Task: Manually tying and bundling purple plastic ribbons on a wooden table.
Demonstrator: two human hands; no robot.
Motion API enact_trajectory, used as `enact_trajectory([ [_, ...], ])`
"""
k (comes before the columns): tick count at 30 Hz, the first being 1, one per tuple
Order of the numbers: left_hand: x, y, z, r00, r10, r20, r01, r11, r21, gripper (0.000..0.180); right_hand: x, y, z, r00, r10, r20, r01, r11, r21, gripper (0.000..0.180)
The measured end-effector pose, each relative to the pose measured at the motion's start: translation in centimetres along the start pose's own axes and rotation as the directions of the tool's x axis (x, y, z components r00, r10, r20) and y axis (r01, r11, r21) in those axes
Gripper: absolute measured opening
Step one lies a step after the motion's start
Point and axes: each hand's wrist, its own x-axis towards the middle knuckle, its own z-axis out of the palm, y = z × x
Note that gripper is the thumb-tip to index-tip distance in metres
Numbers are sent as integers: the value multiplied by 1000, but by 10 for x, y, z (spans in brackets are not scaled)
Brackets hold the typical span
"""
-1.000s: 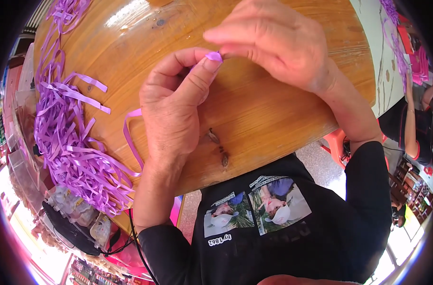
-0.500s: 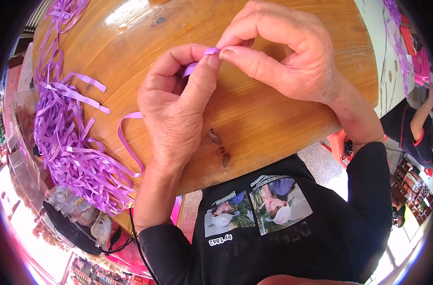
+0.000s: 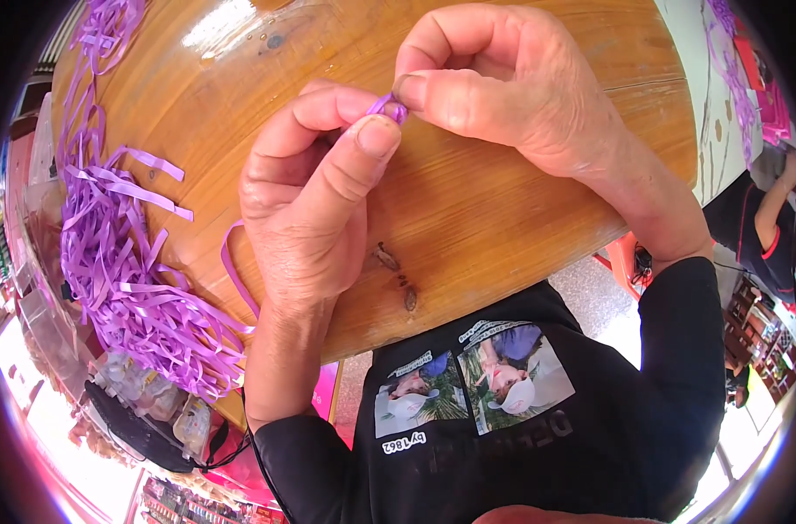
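A small loop of purple ribbon (image 3: 390,107) is pinched between the thumb and forefinger of my left hand (image 3: 306,188). Right beside it, my right hand (image 3: 516,92) closes thumb against forefinger at the loop's edge, gripping the same ribbon. A strand of it hangs behind my left wrist. To the left of that hand, a big tangled heap of purple ribbon (image 3: 123,249) lies along the edge of the wooden table (image 3: 485,227). Two flat ribbon ends stick out from the heap toward the middle of the tabletop.
More purple ribbon (image 3: 110,26) trails up the far left. A white marble-patterned surface (image 3: 677,35) adjoins the table at right. Another person's arm (image 3: 780,205) shows at far right, near a red stool (image 3: 623,258). A dark bag (image 3: 140,432) sits at lower left.
Both hands have shifted slightly left. The ribbon between my fingers now forms a small visible loop, and my right fingertips sit at its upper right edge.
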Motion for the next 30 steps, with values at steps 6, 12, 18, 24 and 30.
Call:
enact_trajectory([
  [6,-1,0,-2,998,-63,-18,62,997,-48,14,9,-20,0,683,712,161,-690,557,462,10],
  [12,-2,3,-3,994,-99,-45,92,988,-124,14,11,6,-3,973,-216,-86,203,970,-136,15],
  [18,-2,4,-2,995,-86,-53,82,995,-63,13,16,-30,-17,977,211,-1,-210,973,-97,16],
  [24,-3,6,1,996,-89,-30,91,994,64,11,14,-27,-15,988,150,-38,-154,977,-150,14],
  [30,-3,6,5,993,-105,-49,114,965,237,13,12,-27,-15,985,147,-88,-159,976,-149,14],
])
